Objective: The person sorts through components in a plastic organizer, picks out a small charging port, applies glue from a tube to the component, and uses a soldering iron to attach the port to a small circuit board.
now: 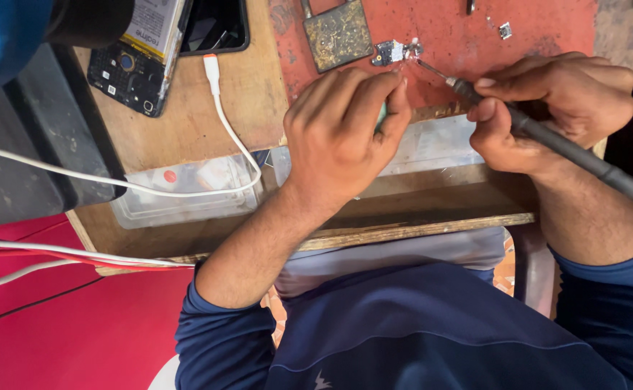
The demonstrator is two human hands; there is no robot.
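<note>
Wooden bench (186, 130), worn and scratched, front edge chipped; a red mat (533, 29), stained and scuffed, covers its far right part. Dark grey block (35, 144) stands against the bench's left side. Red surface (78, 332), crossed by white and red cables (57, 256), lies below at lower left; light is even, soft-shadowed.
</note>
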